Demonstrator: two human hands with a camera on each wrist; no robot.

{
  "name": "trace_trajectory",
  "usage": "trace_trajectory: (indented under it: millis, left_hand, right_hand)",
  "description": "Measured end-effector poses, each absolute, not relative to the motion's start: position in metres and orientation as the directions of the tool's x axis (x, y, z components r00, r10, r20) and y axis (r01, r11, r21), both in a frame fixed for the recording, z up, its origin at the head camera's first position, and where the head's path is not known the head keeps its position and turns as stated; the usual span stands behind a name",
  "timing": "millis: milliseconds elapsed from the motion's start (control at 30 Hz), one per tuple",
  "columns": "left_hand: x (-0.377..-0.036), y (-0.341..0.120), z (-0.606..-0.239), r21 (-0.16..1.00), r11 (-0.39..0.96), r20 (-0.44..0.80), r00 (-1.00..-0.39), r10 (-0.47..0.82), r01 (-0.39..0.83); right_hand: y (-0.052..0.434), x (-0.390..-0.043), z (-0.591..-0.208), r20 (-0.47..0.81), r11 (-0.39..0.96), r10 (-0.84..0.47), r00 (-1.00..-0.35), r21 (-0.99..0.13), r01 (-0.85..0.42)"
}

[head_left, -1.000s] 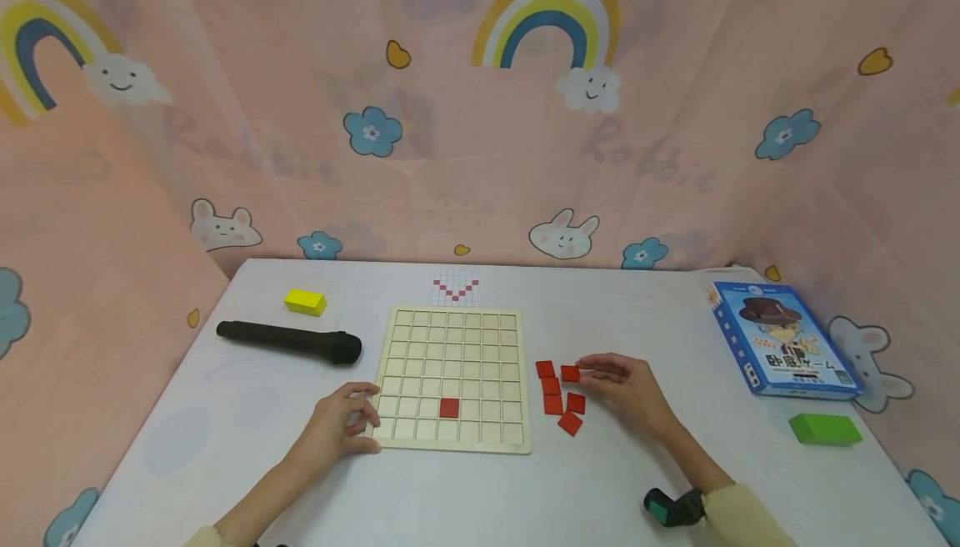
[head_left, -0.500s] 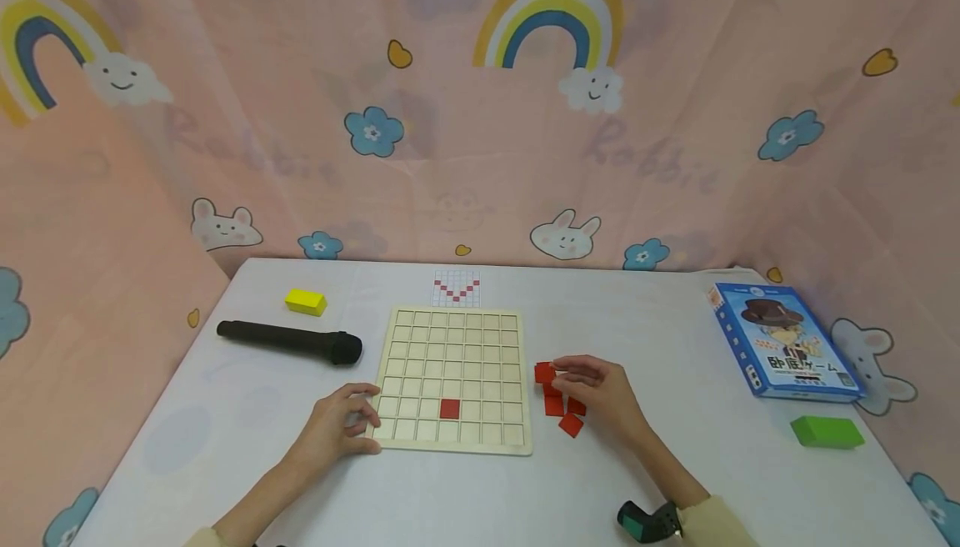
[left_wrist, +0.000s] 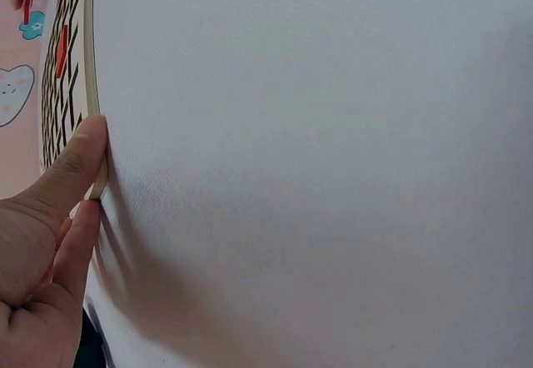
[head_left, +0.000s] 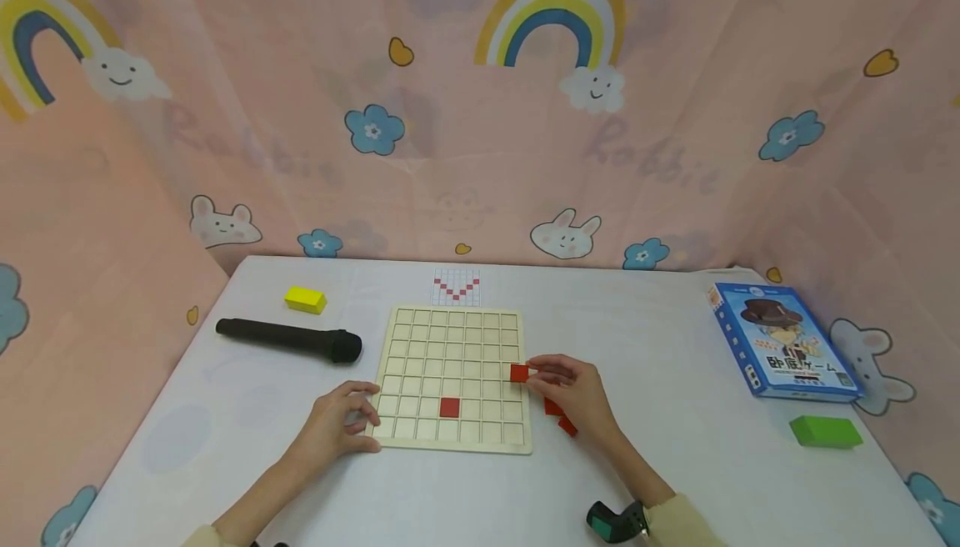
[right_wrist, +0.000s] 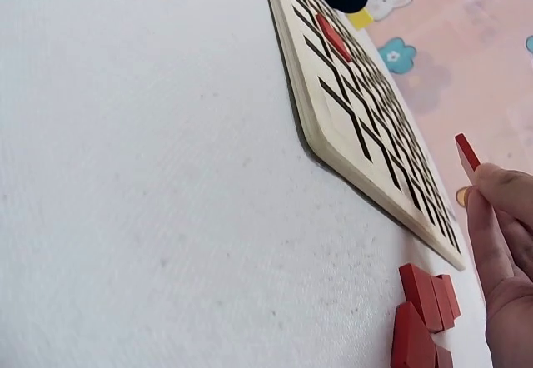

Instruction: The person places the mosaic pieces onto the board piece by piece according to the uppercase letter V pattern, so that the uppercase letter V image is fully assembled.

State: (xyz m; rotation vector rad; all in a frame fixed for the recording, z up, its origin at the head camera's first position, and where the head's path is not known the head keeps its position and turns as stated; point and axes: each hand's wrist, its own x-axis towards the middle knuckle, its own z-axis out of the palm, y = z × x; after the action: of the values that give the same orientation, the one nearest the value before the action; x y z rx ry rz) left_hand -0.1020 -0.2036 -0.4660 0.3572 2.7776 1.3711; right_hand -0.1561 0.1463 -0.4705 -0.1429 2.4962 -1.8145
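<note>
**A:** What am I looking at on the right side?

**B:** From my feed, the right hand [head_left: 570, 393] pinches one red tile [head_left: 519, 373] between thumb and fingertips. The tile sits over the right edge of the wooden grid board [head_left: 453, 447], above its outermost column; I can't tell if it touches the wood. The wrist view shows the tile held edge-up, clear of the board's rim.

**A:** And the rest of the tiles?

**B:** The loose red tiles [right_wrist: 425, 310] lie on the table [head_left: 637, 322] just beside the board, partly hidden under that hand, I'd guess so each one is a short reach away. One placed red tile [head_left: 449, 407] already sits in a cell near the lower middle.

**A:** Left side?

**B:** The left hand [head_left: 339, 426] rests at the board's near-left corner, thumb pressed against the edge, fingers curled over the rim, likely to keep the board from sliding. The forearm lies low across the table.
</note>
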Motion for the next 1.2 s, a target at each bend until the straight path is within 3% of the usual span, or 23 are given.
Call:
trace_trajectory:
  millis: [600, 933, 1200]
  left_hand:
    - [-0.104, -0.202, -0.465, 0.782, 0.597, 0.063, -0.975, 0.213, 0.181]
    - [-0.102, -0.203, -0.466, 0.778, 0.607, 0.050, -0.978, 0.201, 0.164]
    - [-0.103, -0.202, -0.465, 0.776, 0.604, 0.062, -0.975, 0.214, 0.182]
  right_hand:
    - [0.110, -0.152, -0.470, 0.012, 0.197, -0.071, -0.997, -0.980, -0.026]
    - [0.090, -0.150, -0.474, 0.011, 0.218, -0.091, -0.996, -0.975, -0.031]
    - [0.076, -0.150, -0.481, 0.080, 0.262, -0.107, -0.991, -0.959, -0.106]
